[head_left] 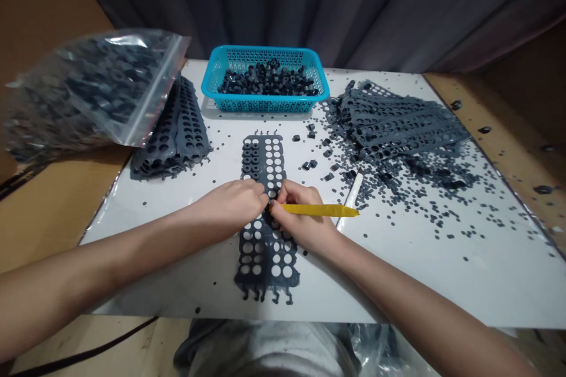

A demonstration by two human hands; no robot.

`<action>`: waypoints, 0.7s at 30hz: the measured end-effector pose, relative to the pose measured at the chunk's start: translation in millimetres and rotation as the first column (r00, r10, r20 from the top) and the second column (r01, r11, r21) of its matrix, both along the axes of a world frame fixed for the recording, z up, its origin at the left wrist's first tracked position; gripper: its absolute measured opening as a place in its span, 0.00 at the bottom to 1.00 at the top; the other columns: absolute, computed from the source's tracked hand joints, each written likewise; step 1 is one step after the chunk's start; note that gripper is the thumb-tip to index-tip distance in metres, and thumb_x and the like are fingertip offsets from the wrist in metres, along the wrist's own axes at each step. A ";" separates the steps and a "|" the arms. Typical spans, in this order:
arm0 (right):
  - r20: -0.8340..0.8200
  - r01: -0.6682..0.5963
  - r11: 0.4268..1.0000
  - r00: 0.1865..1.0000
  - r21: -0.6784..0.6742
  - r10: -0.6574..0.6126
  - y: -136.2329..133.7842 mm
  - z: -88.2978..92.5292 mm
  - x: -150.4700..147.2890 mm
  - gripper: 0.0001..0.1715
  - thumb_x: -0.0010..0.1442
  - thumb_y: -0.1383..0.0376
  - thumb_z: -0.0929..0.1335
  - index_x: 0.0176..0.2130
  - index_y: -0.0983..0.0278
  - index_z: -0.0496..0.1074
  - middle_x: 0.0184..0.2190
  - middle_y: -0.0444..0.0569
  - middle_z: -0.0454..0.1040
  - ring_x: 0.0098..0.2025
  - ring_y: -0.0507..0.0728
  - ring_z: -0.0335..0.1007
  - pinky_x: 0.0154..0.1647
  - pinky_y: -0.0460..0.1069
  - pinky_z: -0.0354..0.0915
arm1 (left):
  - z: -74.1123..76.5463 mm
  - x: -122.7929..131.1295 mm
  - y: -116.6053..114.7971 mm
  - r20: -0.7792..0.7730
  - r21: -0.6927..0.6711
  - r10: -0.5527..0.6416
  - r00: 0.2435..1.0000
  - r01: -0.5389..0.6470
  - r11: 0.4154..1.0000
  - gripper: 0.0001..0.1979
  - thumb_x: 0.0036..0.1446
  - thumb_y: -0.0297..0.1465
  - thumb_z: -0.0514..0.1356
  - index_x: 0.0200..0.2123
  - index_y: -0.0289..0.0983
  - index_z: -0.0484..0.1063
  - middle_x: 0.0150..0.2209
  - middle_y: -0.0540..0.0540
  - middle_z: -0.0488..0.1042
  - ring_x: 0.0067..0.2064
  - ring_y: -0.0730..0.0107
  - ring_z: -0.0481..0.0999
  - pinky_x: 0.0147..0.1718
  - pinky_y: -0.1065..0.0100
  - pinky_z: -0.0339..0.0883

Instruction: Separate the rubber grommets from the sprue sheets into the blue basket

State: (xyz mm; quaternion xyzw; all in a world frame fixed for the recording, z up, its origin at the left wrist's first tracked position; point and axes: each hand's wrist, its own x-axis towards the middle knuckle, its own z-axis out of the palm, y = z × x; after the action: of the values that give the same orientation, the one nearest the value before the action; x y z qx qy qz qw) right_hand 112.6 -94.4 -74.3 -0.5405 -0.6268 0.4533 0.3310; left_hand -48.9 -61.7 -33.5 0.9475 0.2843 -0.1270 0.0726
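A dark rubber sheet [264, 259] with rows of round holes lies lengthwise in front of me on the white board. Small black rings still fill several holes at its upper left. My left hand [241, 203] is closed over the sheet's middle, its fingertips curled down and hidden. My right hand [305, 212] grips a slim tool with a yellow handle [322, 210] that points right. The tool's working end is hidden at the fingertips, which meet the sheet close beside my left hand.
Behind the sheet stands a blue basket [265, 105] of small black parts. Punched sheets are piled at the right [393, 121] and left [190, 123], the left pile beside a bulging clear bag [115, 82]. A white pen-like tool [352, 194] lies near scattered black discs [424, 188].
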 end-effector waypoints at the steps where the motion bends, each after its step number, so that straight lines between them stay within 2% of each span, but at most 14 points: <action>1: 0.007 0.002 1.000 1.000 0.002 -0.002 0.1 0.7 -0.1 0.10 0.50 0.69 0.64 0.22 0.63 0.57 0.15 0.39 0.62 0.17 0.48 0.58 0.18 0.42 0.51 | -2.5 0.4 -1.8 -0.006 0.066 -0.055 0.998 0.055 0.996 0.10 0.56 0.21 0.49 0.31 0.33 0.70 0.28 0.44 0.71 0.33 0.62 0.71 0.31 0.66 0.62; 4: 0.022 0.004 1.000 1.000 0.010 -0.004 -0.3 1.1 0.4 0.10 0.50 0.69 0.64 0.22 0.63 0.57 0.14 0.39 0.61 0.17 0.47 0.57 0.18 0.42 0.50 | -15.1 -4.5 -5.0 0.049 0.269 -0.173 0.984 0.154 0.951 0.13 0.56 0.18 0.46 0.29 0.32 0.69 0.26 0.42 0.70 0.31 0.62 0.70 0.29 0.64 0.62; 6: 0.020 0.003 1.000 1.000 0.009 -0.003 -0.8 0.2 1.0 0.10 0.50 0.69 0.64 0.22 0.62 0.57 0.14 0.39 0.61 0.17 0.47 0.57 0.18 0.42 0.50 | -23.7 -11.7 -3.5 0.132 0.284 -0.193 0.972 0.150 0.947 0.13 0.57 0.18 0.46 0.30 0.32 0.68 0.27 0.42 0.70 0.31 0.64 0.69 0.31 0.65 0.62; 8: 0.015 -0.003 1.000 1.000 0.001 0.003 -1.3 -0.8 1.5 0.09 0.50 0.68 0.64 0.22 0.62 0.57 0.15 0.39 0.62 0.17 0.47 0.57 0.18 0.42 0.50 | -29.4 -19.6 0.3 0.268 0.145 -0.132 0.954 0.095 0.985 0.11 0.59 0.21 0.47 0.30 0.32 0.67 0.29 0.43 0.70 0.32 0.66 0.69 0.33 0.66 0.63; 10: 0.011 -0.008 1.000 1.000 -0.015 0.008 -1.7 -1.2 1.7 0.09 0.51 0.68 0.64 0.22 0.62 0.57 0.15 0.39 0.62 0.17 0.48 0.57 0.17 0.42 0.50 | -32.3 -26.1 3.8 0.424 -0.071 0.067 0.903 -0.040 0.997 0.09 0.60 0.25 0.48 0.33 0.33 0.67 0.31 0.44 0.70 0.33 0.68 0.69 0.33 0.69 0.63; 11: 0.010 -0.008 1.000 1.000 -0.022 0.008 -1.8 -1.2 1.6 0.09 0.51 0.68 0.64 0.22 0.62 0.57 0.15 0.39 0.62 0.17 0.48 0.58 0.17 0.42 0.50 | -33.2 -28.6 5.1 0.477 -0.178 0.197 0.856 -0.125 0.976 0.09 0.61 0.27 0.48 0.33 0.34 0.67 0.31 0.45 0.70 0.32 0.70 0.69 0.33 0.70 0.63; 14: -0.006 -0.005 0.999 1.000 -0.042 0.005 -2.0 -0.6 1.3 0.10 0.51 0.68 0.64 0.23 0.62 0.57 0.15 0.40 0.64 0.17 0.48 0.59 0.17 0.43 0.51 | -35.1 -33.8 7.4 0.522 -0.448 0.542 0.659 -0.330 0.831 0.09 0.59 0.32 0.51 0.34 0.35 0.68 0.29 0.49 0.70 0.29 0.73 0.67 0.29 0.71 0.61; 16: -0.022 -0.006 0.998 1.000 -0.055 0.004 -2.2 -0.7 1.4 0.10 0.52 0.67 0.64 0.23 0.62 0.57 0.16 0.40 0.65 0.17 0.48 0.60 0.17 0.43 0.53 | -35.4 -36.6 9.7 0.510 -0.609 0.701 0.499 -0.366 0.704 0.09 0.58 0.35 0.53 0.34 0.35 0.68 0.28 0.50 0.69 0.29 0.73 0.67 0.28 0.72 0.60; 18: -0.050 -0.010 0.997 0.999 -0.070 0.007 -2.5 -1.6 1.9 0.10 0.53 0.66 0.64 0.23 0.62 0.57 0.17 0.41 0.66 0.17 0.48 0.62 0.17 0.43 0.55 | -33.5 -39.4 12.9 0.469 -0.737 0.802 0.370 -0.336 0.587 0.09 0.56 0.36 0.55 0.33 0.35 0.67 0.28 0.50 0.68 0.29 0.73 0.67 0.29 0.72 0.61; 19: -0.072 -0.008 0.997 0.997 -0.079 0.002 -2.6 -2.2 2.1 0.10 0.53 0.65 0.65 0.24 0.62 0.58 0.17 0.41 0.67 0.18 0.49 0.63 0.18 0.43 0.56 | -31.6 -40.6 14.5 0.441 -0.778 0.829 0.344 -0.315 0.544 0.09 0.55 0.36 0.56 0.32 0.35 0.67 0.27 0.50 0.68 0.29 0.74 0.67 0.29 0.72 0.61; 21: -0.130 0.007 0.995 0.991 -0.102 -0.020 -2.3 -3.5 2.5 0.10 0.55 0.63 0.65 0.26 0.62 0.59 0.19 0.42 0.69 0.18 0.49 0.65 0.18 0.43 0.58 | -26.6 -42.0 16.9 0.395 -0.818 0.847 0.356 -0.282 0.501 0.09 0.54 0.36 0.57 0.33 0.35 0.68 0.26 0.51 0.67 0.29 0.74 0.66 0.29 0.72 0.61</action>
State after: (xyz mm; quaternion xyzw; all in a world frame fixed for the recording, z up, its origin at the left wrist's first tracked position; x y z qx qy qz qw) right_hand 115.1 -96.8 -77.9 -0.5300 -0.5763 0.5166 0.3466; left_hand -90.9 -44.8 -60.1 0.6380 0.4961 0.2414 0.5372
